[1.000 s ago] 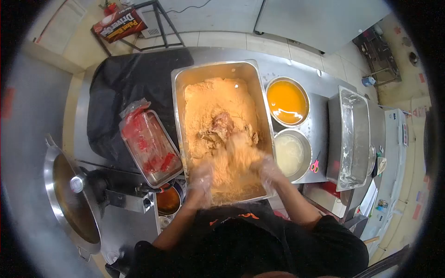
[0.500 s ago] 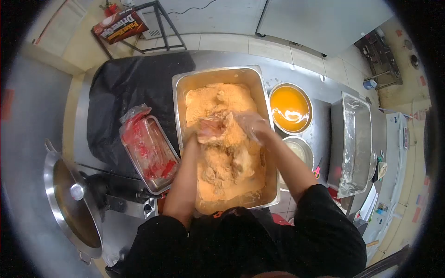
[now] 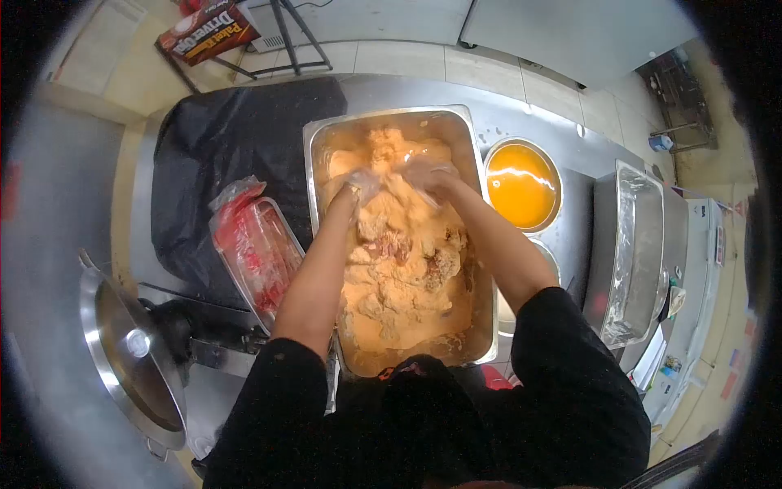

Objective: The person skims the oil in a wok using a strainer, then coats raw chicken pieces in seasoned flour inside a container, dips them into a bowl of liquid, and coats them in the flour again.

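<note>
- Left hand (image 3: 364, 186): eleven o'clock within metal tray (image 3: 444, 124), in orange powder (image 3: 444, 319); blurred, grip we cannot tell.
- Right hand (image 3: 428, 175): one o'clock, likewise.
- Meat (image 3: 391, 245): tray's centre, partly powdered.
- Orange liquid (image 3: 521, 196): two o'clock, beside tray.

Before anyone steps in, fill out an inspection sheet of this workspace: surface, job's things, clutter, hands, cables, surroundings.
Surface: grey metal table, black sheet covering its left part.
Job's things: deep rectangular metal tray holding orange-tan powder and powder-coated, reddish-brown chunks.
Clutter: red-stained clear plastic bag at left; round metal bowl of orange liquid at right.
Hands: left hand and right hand in the tray's far half, blurred; grip unclear.
Cables: thin dark cord beyond the table, at the picture's top edge.
Surroundings: wide round silver metal pan at left; long metal bin with whitish residue at right.
</note>
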`<action>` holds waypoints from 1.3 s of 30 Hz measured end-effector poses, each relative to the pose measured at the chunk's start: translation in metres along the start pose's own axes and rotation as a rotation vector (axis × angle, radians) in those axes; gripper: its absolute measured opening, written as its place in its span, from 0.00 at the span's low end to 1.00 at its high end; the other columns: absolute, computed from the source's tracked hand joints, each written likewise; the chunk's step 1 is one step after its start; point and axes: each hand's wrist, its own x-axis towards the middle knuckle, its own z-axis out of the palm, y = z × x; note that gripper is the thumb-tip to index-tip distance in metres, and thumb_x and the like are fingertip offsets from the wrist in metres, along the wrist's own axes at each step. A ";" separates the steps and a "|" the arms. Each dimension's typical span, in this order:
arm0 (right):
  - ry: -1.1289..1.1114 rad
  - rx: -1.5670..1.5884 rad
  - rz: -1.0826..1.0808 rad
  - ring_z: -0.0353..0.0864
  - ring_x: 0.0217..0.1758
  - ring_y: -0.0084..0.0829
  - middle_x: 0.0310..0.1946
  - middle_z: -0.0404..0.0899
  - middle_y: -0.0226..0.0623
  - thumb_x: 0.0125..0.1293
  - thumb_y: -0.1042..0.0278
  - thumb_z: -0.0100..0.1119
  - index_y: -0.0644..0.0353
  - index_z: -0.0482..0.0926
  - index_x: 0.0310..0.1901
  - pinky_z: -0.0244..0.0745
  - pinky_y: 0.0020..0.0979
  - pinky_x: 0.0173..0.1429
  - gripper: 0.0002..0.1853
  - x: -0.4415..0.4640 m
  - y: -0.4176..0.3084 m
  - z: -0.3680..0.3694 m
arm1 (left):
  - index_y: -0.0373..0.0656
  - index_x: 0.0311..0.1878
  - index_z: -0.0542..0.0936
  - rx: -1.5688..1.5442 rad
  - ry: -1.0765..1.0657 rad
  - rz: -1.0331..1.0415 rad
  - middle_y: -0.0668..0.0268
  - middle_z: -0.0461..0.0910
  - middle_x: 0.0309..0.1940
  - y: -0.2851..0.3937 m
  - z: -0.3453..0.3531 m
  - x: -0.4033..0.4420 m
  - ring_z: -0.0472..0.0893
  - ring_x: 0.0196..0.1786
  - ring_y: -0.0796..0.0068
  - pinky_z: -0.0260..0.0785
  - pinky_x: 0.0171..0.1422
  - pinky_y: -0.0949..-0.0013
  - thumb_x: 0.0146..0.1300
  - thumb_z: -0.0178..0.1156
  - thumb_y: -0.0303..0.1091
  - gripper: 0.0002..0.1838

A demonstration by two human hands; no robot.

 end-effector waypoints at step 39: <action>0.101 0.065 0.423 0.74 0.71 0.53 0.66 0.76 0.57 0.75 0.35 0.47 0.64 0.72 0.70 0.70 0.45 0.69 0.38 -0.198 0.148 0.150 | 0.40 0.79 0.61 0.072 -0.100 -0.183 0.46 0.66 0.74 -0.092 0.173 -0.214 0.74 0.68 0.53 0.62 0.75 0.48 0.75 0.50 0.54 0.38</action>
